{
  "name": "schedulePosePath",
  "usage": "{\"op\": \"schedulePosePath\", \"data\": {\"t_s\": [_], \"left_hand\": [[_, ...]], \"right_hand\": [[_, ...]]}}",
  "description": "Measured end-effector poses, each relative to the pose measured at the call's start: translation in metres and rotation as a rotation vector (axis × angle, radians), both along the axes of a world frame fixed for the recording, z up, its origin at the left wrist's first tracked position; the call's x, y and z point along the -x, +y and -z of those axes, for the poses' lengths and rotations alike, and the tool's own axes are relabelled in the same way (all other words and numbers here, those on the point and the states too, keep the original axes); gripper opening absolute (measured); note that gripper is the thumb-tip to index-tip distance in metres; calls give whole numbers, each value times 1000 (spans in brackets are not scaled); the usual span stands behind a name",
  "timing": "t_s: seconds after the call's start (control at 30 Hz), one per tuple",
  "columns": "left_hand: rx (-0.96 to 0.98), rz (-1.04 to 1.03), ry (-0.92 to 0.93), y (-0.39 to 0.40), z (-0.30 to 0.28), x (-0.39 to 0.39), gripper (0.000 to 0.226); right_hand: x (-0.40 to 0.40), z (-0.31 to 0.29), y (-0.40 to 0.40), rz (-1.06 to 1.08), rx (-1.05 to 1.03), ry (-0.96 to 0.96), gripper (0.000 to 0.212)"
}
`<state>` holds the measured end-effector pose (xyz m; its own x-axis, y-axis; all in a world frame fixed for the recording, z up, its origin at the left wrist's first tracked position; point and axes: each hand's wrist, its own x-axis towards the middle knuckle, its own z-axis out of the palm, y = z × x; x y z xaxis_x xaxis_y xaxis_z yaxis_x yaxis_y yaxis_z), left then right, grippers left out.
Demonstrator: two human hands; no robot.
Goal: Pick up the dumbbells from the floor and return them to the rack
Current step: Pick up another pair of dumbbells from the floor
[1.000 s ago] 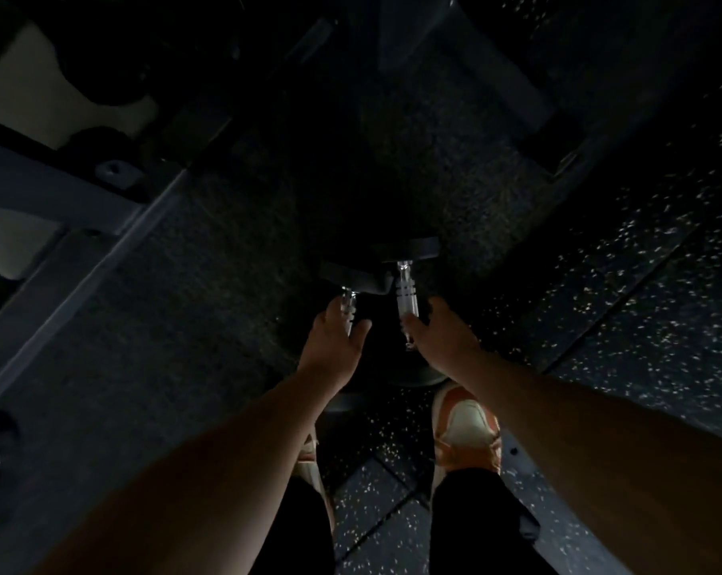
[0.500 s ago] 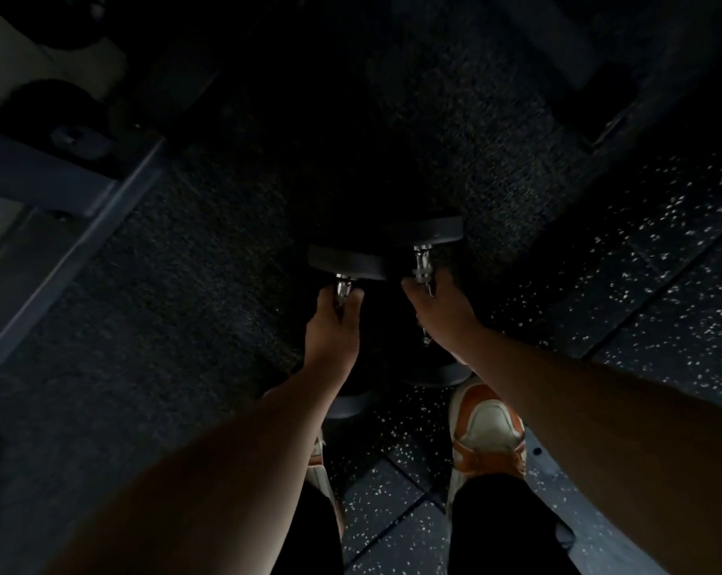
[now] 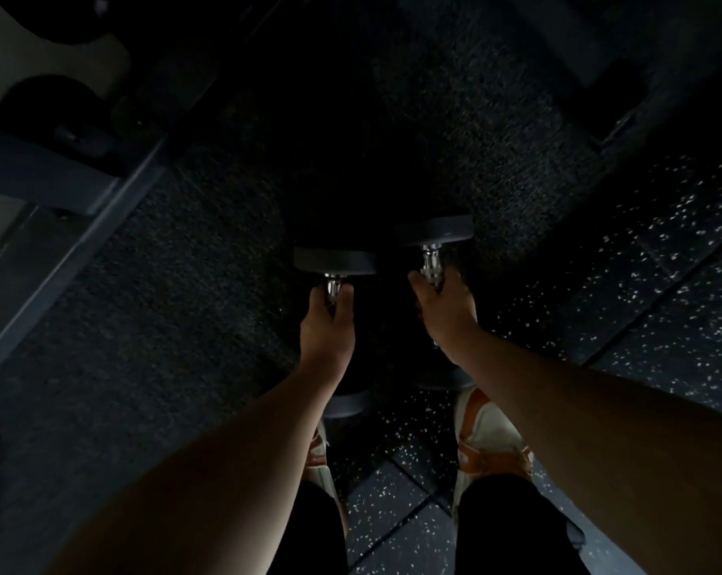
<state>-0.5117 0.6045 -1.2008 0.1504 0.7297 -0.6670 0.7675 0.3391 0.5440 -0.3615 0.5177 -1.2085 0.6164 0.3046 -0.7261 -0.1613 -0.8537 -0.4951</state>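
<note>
Both hands are wrapped shut on steel handles: left hand [image 3: 328,325] on the left dumbbell [image 3: 335,261], right hand [image 3: 446,315] on the right dumbbell [image 3: 436,234], just ahead of the orange shoes [image 3: 490,444]. Likely heavy, rigid, rubber-headed; mid-handle is right. Whether they've cleared the floor [image 3: 164,305] is lost in the dark; the rack [image 3: 56,172] is cut off.

You grip bright, polished metal: the left dumbbell [image 3: 335,261] and the right dumbbell [image 3: 434,238] both have shiny, ridged chrome handles and matt black, rubbery-looking heads. Beneath them the mat [image 3: 185,251] looks coarse and grainy; right of it, the floor tiles [image 3: 662,284] are smooth, dark rubber flecked white. The rack [image 3: 48,176] is dull painted metal.
</note>
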Motion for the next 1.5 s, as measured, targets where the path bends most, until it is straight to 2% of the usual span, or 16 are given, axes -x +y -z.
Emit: {"op": "schedulePosePath", "data": {"t_s": [0.07, 0.2, 0.3, 0.4, 0.57, 0.87, 1.07, 1.23, 1.5], "left_hand": [[-24, 6, 8, -1, -9, -1, 23], [-76, 25, 15, 2, -45, -10, 35], [-80, 22, 10, 4, -84, -22, 31], [-97, 14, -16, 4, -134, -33, 24], [-64, -32, -83, 2, -223, -44, 35], [2, -81, -176, -12, -421, -63, 16], [-7, -35, -258, -29, -544, -77, 16], [40, 27, -354, -40, -618, -89, 13], [58, 188, -426, -70, -701, -115, 25]], "right_hand": [[-1, -8, -5, 12, -5, -15, 30], [-5, -43, -11, 23, -21, -40, 34], [-9, -82, -14, 26, -44, -19, 33], [-16, -135, -16, 37, -65, 14, 30], [-32, -235, -21, 51, -108, 24, 29], [-68, -445, -39, 124, -247, 113, 26], [-79, -570, -62, 226, -304, 116, 16], [-76, -651, -91, 320, -321, 107, 16], [-58, -730, -161, 523, -369, 51, 18]]}}
